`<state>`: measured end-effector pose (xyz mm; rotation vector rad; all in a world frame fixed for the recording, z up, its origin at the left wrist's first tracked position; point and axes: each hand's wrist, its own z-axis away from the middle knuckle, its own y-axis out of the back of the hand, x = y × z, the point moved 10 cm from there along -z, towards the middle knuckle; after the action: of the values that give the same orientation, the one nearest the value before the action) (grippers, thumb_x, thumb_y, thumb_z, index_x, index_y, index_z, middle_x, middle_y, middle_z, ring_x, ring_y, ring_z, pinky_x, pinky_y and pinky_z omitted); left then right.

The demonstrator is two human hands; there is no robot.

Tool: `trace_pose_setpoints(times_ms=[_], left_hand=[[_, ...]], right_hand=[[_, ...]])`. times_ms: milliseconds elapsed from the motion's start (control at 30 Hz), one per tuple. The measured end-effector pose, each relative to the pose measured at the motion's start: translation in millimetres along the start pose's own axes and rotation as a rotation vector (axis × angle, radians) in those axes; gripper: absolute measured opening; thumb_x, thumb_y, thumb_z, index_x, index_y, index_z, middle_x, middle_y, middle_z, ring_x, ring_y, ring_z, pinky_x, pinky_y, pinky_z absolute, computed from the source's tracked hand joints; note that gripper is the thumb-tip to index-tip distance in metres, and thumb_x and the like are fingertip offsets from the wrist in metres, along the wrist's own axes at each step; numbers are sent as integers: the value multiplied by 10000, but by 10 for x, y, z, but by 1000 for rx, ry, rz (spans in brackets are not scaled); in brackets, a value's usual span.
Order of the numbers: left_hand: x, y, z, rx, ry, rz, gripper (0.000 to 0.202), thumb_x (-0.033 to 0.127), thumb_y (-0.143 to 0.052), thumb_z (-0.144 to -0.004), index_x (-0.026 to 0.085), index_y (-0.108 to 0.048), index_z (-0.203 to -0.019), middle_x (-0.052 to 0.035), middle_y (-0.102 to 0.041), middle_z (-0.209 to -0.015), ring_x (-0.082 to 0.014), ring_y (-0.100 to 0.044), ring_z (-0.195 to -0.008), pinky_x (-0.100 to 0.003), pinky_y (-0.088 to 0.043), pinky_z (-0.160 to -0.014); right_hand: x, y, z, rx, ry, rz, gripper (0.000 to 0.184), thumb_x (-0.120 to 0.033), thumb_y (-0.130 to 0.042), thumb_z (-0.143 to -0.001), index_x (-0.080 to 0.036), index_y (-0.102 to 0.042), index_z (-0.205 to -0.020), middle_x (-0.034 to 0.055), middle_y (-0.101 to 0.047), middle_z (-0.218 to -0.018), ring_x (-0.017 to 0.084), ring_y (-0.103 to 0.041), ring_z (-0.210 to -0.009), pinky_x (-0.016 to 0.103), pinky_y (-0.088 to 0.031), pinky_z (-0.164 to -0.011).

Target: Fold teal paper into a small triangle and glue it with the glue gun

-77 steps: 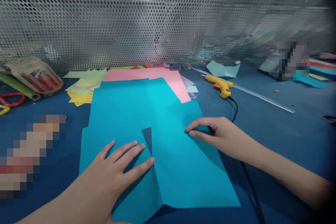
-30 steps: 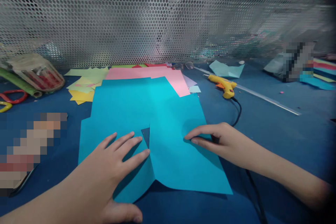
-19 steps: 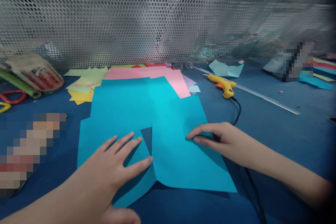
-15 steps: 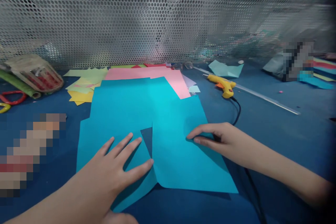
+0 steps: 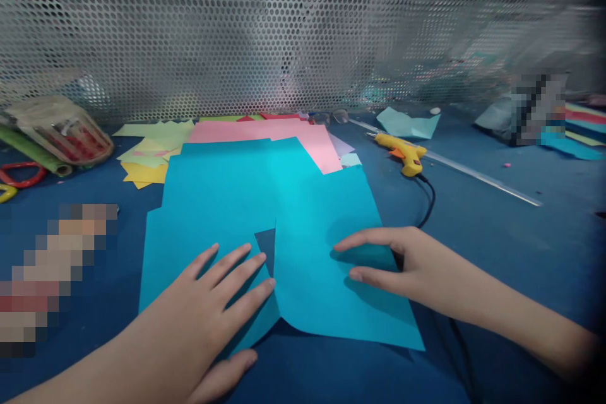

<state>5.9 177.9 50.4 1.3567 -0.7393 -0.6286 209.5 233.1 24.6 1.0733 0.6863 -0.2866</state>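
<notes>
A large turquoise paper sheet (image 5: 307, 227) lies on the blue table, its two near flaps folded toward the middle with a small dark gap between them. My left hand (image 5: 208, 303) lies flat on the left flap, fingers spread, fingertips at the flap's inner edge. My right hand (image 5: 402, 262) rests on the right flap near its right edge, index finger and thumb stretched out and apart, holding nothing.
Pink paper (image 5: 284, 136) and yellow-green scraps (image 5: 151, 151) lie behind the turquoise sheet. A yellow glue gun (image 5: 402, 154) with a black cord (image 5: 428, 202) and a long ruler (image 5: 478, 177) sit at the right. Red scissors (image 5: 19, 173) lie far left. A perforated metal screen (image 5: 303, 31) closes the back.
My right hand's thumb and finger have spread apart on the right flap. My left hand slid slightly, its thumb now showing below the paper. The sheet's near edge shifted a little.
</notes>
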Motion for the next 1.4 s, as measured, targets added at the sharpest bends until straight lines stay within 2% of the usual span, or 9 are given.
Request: trace_pose_setpoints(times_ms=[100,167,300,500,733,967,1167,1267,1400], left_hand=[[-52,20,-18,40,21,-1,513,437,-497,-976,330,-416,-1471,-26,-431,-1522,-314,-464,-1351,-497,-432,-1083],[-63,-5,-24,8,-1,-7,518,462,-478,-985,335,-397,-1481,-34,-432,-1520,-321,-493,-1326,-473,-489,-1028],[-90,-44,-25,-64,-9,-48,512,493,-417,-1004,362,-355,-1495,-47,-397,-1537,-336,-490,-1327,-499,-515,-982],[-84,-16,-30,-63,-12,-44,488,484,-450,-995,415,-379,-1472,-49,-405,-1537,-354,-507,-1309,-515,-512,-966],[-68,17,-4,-38,-24,-45,483,476,-487,-976,481,-385,-1448,-61,-436,-1522,-383,-527,-1283,-574,-505,-948],[5,-30,5,-92,-56,-74,471,537,-431,-982,515,-356,-1447,-128,-410,-1529,-443,-468,-1316,-684,-507,-862],[52,-30,40,-34,-16,-105,515,536,-500,-959,564,-313,-1439,-81,-403,-1544,-407,-397,-1378,-690,-449,-949],[61,-23,41,-33,-34,-146,523,535,-484,-967,555,-288,-1451,-88,-409,-1538,-417,-416,-1364,-688,-474,-919],[121,2,40,-31,-146,-223,557,500,-463,-985,485,-235,-1493,-154,-440,-1505,-443,-473,-1311,-657,-547,-801]], right_hand=[[-8,25,12,81,7,-73,317,-514,-598,-879,-349,-712,-1124,21,-689,-827,81,-300,-416,238,-272,-387],[14,19,3,94,7,-92,301,-497,-590,-888,-350,-711,-1120,14,-688,-797,78,-278,-411,235,-256,-385],[56,-15,-30,47,11,-68,319,-533,-562,-898,-351,-712,-1113,-6,-611,-619,97,-281,-403,230,-242,-369],[59,45,-37,65,19,-49,301,-510,-565,-893,-331,-741,-1058,22,-693,-780,92,-325,-413,239,-280,-375],[101,75,-61,66,38,7,307,-516,-569,-900,-325,-746,-1062,36,-706,-828,105,-404,-451,240,-316,-394],[115,130,-57,53,10,17,322,-548,-560,-883,-335,-746,-1038,19,-656,-731,113,-373,-448,251,-274,-395],[99,121,-53,27,-5,24,327,-539,-557,-879,-326,-747,-1039,32,-681,-785,121,-397,-466,260,-306,-409],[78,125,-51,29,5,30,332,-530,-558,-880,-310,-750,-1038,41,-694,-820,126,-435,-488,259,-330,-421],[84,122,-40,7,2,38,348,-529,-564,-883,-288,-748,-1053,50,-703,-885,132,-484,-533,252,-358,-447]])
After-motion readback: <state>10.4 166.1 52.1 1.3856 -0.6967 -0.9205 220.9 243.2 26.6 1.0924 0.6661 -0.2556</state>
